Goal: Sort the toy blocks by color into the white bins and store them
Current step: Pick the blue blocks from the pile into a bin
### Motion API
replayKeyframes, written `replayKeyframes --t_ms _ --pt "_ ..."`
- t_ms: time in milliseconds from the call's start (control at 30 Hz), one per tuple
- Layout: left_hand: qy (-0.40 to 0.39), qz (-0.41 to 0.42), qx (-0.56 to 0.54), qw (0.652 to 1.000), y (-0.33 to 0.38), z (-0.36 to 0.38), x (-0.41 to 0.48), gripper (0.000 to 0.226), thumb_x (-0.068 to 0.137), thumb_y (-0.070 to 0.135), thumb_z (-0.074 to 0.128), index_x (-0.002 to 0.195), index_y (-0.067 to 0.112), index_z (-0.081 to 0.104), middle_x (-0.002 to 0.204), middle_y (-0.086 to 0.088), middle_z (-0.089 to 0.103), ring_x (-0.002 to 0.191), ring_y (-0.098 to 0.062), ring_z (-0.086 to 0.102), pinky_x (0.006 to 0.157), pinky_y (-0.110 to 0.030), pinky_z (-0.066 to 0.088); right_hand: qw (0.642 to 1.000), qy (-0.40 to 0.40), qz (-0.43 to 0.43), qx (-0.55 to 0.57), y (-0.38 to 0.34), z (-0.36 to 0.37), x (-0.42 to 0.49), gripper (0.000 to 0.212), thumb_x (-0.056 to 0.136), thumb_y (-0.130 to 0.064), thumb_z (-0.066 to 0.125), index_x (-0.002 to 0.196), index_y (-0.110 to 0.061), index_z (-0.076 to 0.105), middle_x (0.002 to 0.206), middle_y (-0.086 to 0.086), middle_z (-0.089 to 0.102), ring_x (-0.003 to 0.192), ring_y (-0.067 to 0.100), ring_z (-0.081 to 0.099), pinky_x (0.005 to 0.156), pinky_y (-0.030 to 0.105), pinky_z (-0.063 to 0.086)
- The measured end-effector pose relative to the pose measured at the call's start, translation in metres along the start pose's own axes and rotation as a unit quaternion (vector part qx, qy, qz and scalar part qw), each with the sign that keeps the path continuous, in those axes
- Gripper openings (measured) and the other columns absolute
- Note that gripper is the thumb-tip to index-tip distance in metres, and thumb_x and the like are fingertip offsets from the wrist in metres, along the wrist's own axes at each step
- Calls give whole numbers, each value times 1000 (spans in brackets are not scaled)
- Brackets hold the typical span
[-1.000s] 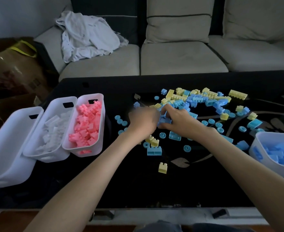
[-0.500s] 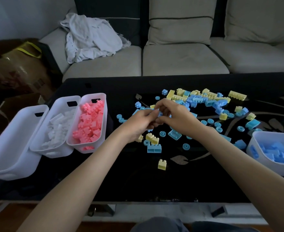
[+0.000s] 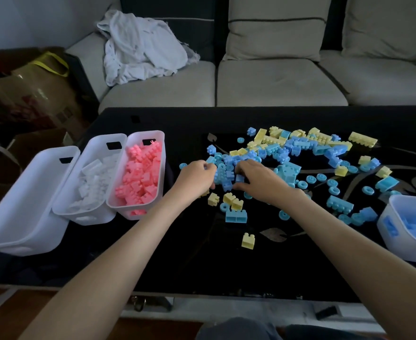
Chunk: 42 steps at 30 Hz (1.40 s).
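There are four white bins: an empty bin (image 3: 27, 197), a bin with white blocks (image 3: 89, 182), a bin with pink blocks (image 3: 140, 175) and a bin with blue blocks (image 3: 408, 227). Two hands are there, the left hand (image 3: 196, 177) and the right hand (image 3: 261, 180). The loose blue and yellow blocks (image 3: 300, 148) on the table (image 3: 177, 253) are many (too many to count exactly). The sofa (image 3: 275, 82) holds one crumpled cloth (image 3: 140, 45).
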<state>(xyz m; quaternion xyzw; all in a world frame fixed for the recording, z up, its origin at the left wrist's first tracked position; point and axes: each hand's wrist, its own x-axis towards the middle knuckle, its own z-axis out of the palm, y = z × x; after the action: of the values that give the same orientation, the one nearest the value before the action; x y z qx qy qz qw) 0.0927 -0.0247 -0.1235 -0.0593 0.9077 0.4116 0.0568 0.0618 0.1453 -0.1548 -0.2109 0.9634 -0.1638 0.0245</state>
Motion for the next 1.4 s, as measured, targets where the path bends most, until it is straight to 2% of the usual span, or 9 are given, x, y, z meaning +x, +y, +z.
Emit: replayKeyframes --t_ms 133,267,400,500,767,967,1100,1233,1400 --pt "-17 14 23 1000 -2 -1 0 31 99 31 35 112 15 59 83 2 68 60 -5 51 52 -20 37 999 -33 -28 7 -7 -1 4 42 92 -32 57 129 -20 41 127 1 46 117 20 44 88 32 42" --pt "-38 30 5 999 -8 -5 -2 26 101 34 37 111 20 56 96 5 65 70 -4 52 54 -18 36 999 -13 -37 20 -10 1 7 11 95 -25 51 101 -18 45 100 -4 46 93 20 51 73 29 41" --pt "-9 23 -62 998 -15 -13 -4 23 99 35 43 113 21 55 107 3 66 88 -5 57 66 -19 43 994 53 -28 89 -17 -7 1 14 94 -27 52 98 -20 41 86 -7 46 72 12 48 61 25 38" --pt "15 19 -55 998 -16 -17 -8 25 98 35 46 115 19 53 106 6 59 83 -3 53 65 -18 41 988 14 -48 143 -33 -11 -3 16 92 -27 55 98 -20 42 87 -2 54 69 13 51 63 27 41" --pt "36 -29 -118 992 -7 -23 -21 30 101 28 35 123 14 50 98 2 59 69 -5 51 64 -23 42 996 -77 -39 -27 -51 -6 0 13 93 -16 47 103 -18 39 93 0 50 82 24 54 69 39 47" --pt "43 -50 -177 982 -2 -33 -29 29 101 26 34 122 12 49 105 2 66 67 -7 48 63 -21 41 999 -30 -15 -27 -45 -10 -8 19 89 -7 43 102 -17 34 78 3 50 66 24 51 53 34 37" --pt "47 -45 -142 988 6 -32 -35 28 100 32 37 113 13 53 87 4 62 68 -8 48 63 -23 39 996 51 -7 68 -35 -29 -22 15 91 -9 44 102 -17 36 70 3 50 55 19 45 50 32 35" --pt "47 32 14 998 45 -2 -34 32 99 40 38 103 11 53 90 -3 59 81 -18 55 58 -28 36 994 60 21 90 -15 -66 -56 17 89 -10 47 103 -16 39 69 1 51 58 17 48 56 33 39" --pt "-21 173 43 984 133 74 -53 33 100 37 41 114 9 53 84 -2 54 84 -22 53 66 -29 33 987 94 125 37 45 -107 -119 26 85 -12 52 108 -15 40 83 10 58 74 29 56 68 41 46"
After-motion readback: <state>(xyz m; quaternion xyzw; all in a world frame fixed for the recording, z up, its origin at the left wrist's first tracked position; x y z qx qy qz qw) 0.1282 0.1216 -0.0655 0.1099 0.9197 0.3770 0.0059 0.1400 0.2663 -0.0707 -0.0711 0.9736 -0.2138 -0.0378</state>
